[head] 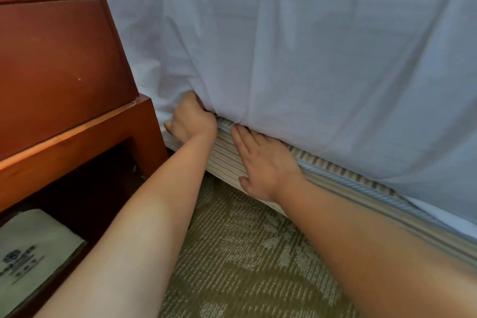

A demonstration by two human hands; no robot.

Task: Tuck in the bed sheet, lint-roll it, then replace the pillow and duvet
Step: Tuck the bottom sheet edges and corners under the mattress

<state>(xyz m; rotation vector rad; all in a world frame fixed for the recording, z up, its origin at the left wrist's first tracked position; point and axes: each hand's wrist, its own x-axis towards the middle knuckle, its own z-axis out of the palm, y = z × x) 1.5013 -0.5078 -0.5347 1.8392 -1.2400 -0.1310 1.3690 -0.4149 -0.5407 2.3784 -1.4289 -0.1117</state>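
A white bed sheet (296, 59) hangs down the side of the mattress, creased toward its lower edge. My left hand (192, 119) grips a bunch of the sheet at the bottom edge near the bed's corner, fingers curled into the cloth. My right hand (265, 160) lies flat with straight fingers against the striped bed base (227, 160), its fingertips at the gap under the mattress where the sheet edge goes in. A blue rope trim (343, 183) runs along the top of the base. No pillow, duvet or lint roller is in view.
A red-brown wooden nightstand (59, 80) stands close on the left, almost touching the bed corner. A folded white bag with a printed logo (28, 255) lies on its lower shelf. Patterned green carpet (247, 261) covers the floor below my arms.
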